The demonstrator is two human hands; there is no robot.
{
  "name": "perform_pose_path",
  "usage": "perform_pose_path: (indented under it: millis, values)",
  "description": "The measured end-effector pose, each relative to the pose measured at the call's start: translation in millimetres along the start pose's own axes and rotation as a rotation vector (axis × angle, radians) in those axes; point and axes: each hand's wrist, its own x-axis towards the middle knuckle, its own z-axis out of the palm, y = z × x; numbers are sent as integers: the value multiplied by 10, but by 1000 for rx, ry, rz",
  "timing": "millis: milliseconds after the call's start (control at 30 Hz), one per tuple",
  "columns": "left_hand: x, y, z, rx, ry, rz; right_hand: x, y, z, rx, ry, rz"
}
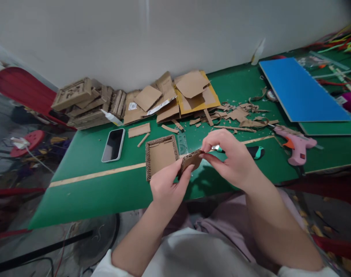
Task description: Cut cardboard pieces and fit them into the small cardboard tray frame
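Observation:
A small cardboard piece with its corrugated edge turned up is held above the green table. My left hand grips its left end between thumb and fingers. At its right end, my right hand pinches the edge with thumb and forefinger. Left of the piece, a shallow cardboard tray with layered corrugated walls lies on the table. A clear plastic ruler rests just behind the held piece. Partly behind my right hand lies a green and black utility knife.
A phone lies at left. Cardboard stacks and sheets line the wall, with scraps strewn to their right. A pink glue gun and a blue board occupy the right side. Glue bottles stand or lean at the back.

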Motion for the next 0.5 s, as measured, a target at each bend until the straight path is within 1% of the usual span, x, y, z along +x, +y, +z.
perform_pose_path:
  millis: [200,500]
  values:
    - [5,-8,9,-53,-9,-50,-3,10,28,-17,27,-1]
    - [18,-9,21,-57,-10,-85,9,14,45,-15,43,-16]
